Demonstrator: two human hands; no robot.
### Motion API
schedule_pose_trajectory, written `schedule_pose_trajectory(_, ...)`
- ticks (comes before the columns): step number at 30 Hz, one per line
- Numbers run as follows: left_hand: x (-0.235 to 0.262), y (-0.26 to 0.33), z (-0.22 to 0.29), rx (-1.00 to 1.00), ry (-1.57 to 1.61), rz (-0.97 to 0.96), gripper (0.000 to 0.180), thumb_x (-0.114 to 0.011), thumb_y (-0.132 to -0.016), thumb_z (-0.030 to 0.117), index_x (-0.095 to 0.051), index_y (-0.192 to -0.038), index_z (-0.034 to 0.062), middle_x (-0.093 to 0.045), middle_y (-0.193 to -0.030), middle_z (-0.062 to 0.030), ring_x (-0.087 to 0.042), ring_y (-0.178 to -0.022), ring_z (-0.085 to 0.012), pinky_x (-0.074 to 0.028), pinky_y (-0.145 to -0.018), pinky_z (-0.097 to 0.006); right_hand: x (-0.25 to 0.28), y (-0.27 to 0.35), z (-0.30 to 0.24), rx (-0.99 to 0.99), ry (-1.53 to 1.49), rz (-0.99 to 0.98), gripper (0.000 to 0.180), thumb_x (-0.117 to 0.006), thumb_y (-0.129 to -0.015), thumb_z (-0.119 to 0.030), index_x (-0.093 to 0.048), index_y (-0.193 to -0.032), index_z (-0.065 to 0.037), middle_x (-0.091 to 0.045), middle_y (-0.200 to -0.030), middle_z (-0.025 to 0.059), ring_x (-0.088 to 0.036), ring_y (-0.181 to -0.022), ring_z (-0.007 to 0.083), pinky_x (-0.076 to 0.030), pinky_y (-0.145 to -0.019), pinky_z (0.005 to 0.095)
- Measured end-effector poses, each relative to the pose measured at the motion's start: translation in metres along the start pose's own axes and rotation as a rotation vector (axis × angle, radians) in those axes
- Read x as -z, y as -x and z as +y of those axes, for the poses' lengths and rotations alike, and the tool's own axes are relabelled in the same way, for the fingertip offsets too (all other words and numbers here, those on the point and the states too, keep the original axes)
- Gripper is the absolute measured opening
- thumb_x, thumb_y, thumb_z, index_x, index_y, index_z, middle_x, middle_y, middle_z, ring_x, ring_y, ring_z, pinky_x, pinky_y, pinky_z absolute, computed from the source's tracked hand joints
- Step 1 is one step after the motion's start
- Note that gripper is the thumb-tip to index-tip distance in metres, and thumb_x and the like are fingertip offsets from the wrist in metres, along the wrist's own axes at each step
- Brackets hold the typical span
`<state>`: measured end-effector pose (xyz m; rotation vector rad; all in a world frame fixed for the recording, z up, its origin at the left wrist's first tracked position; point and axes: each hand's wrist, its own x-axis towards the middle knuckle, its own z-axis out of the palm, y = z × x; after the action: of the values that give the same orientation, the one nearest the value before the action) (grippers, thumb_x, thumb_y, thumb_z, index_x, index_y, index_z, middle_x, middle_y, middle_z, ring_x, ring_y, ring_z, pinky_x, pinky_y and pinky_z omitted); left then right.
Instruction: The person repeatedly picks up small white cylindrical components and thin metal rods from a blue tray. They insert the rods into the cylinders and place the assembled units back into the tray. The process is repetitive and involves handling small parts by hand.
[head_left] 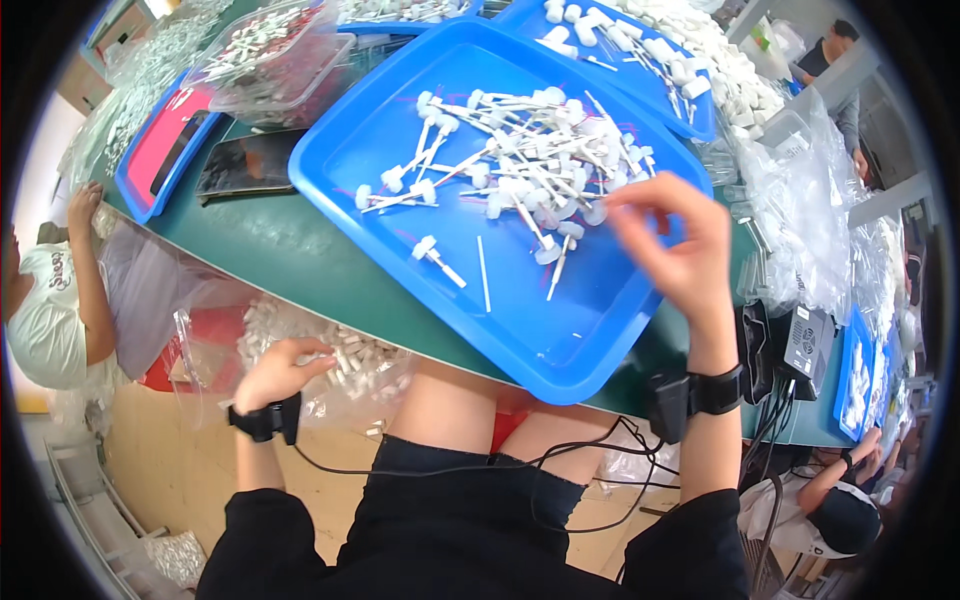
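My right hand (675,245) is over the right side of a large blue tray (400,250). Its thumb and index finger meet in a pinch beside a heap of thin white sticks with round translucent caps (560,150); the blurred fingertips hide what they hold. Lower in the tray lie a single capped stick (438,260) and a plain white rod (484,273). My left hand (278,372) hovers off the table's edge, above a plastic bag of small white pieces (355,365). Its thumb and index finger are apart, with nothing seen between them.
Clear plastic tubs of small parts (275,75) and a dark phone-like slab (250,165) sit left of the tray. A second blue tray (690,120) with white pieces is behind. Plastic bags (800,220) and a black box (805,340) stand right. Cables (540,470) cross my lap. Other people sit nearby.
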<state>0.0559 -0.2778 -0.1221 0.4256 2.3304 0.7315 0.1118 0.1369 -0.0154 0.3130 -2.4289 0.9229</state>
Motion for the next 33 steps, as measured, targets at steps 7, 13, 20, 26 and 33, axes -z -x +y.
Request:
schedule_pose_trajectory(7, 0.087, 0.036, 0.172, -0.759, 0.076, -0.258, 0.018, -0.066, -0.075, 0.012, -0.065, -0.086, -0.0026, -0.065, -0.075, -0.012, -0.065, -0.071, -0.0189, -0.049, -0.065, -0.028, -0.011, 0.001, -0.018, 0.153, 0.361, -0.213, 0.027, -0.067, -0.065, -0.01, -0.065, -0.091, -0.016, -0.051, -0.073, 0.0024, -0.055, -0.07, 0.0206, -0.044, -0.062, 0.032)
schedule_pose_trajectory(13, 0.067, -0.027, 0.273, -0.847, 0.376, -0.05, 0.035, -0.057, -0.083, 0.027, -0.059, -0.096, -0.0055, -0.063, -0.082, -0.0126, -0.061, -0.077, -0.0148, -0.046, -0.07, -0.026, -0.01, 0.008, -0.011, 0.191, 0.516, -0.175, 0.022, -0.067, -0.066, -0.015, -0.059, -0.086, -0.014, -0.051, -0.073, 0.0013, -0.054, -0.07, 0.0197, -0.043, -0.061, 0.032)
schedule_pose_trajectory(20, 0.047, -0.1, 0.312, -0.887, 0.688, -0.229, 0.029, -0.052, -0.089, 0.019, -0.057, -0.106, -0.0033, -0.062, -0.1, -0.0128, -0.059, -0.093, -0.0151, -0.044, -0.082, -0.027, -0.017, 0.006, -0.022, 0.301, 0.547, -0.207, 0.02, -0.059, -0.065, -0.014, -0.062, -0.085, -0.014, -0.052, -0.078, -0.0002, -0.054, -0.072, 0.0155, -0.044, -0.056, 0.028)
schedule_pose_trajectory(26, 0.032, -0.125, 0.301, -0.717, 0.935, -0.387, 0.031, -0.051, -0.088, 0.019, -0.054, -0.109, -0.0047, -0.058, -0.082, -0.0034, -0.048, -0.07, -0.0048, -0.037, -0.059, -0.018, -0.023, 0.015, -0.028, 0.27, 0.553, -0.251, 0.018, -0.063, -0.061, -0.015, -0.063, -0.079, -0.013, -0.054, -0.08, 0.0005, -0.055, -0.072, 0.0156, -0.045, -0.053, 0.0277)
schedule_pose_trajectory(33, 0.034, -0.137, 0.286, -0.751, 0.94, -0.424, 0.034, -0.05, -0.09, 0.021, -0.053, -0.111, -0.005, -0.059, -0.092, -0.0065, -0.051, -0.078, -0.0075, -0.041, -0.065, -0.02, 0.025, -0.001, -0.022, -0.049, -0.294, -0.213, 0.007, -0.065, -0.072, -0.005, -0.062, -0.078, -0.006, -0.058, -0.073, 0.0004, -0.055, -0.065, 0.0112, -0.044, -0.06, 0.0244)
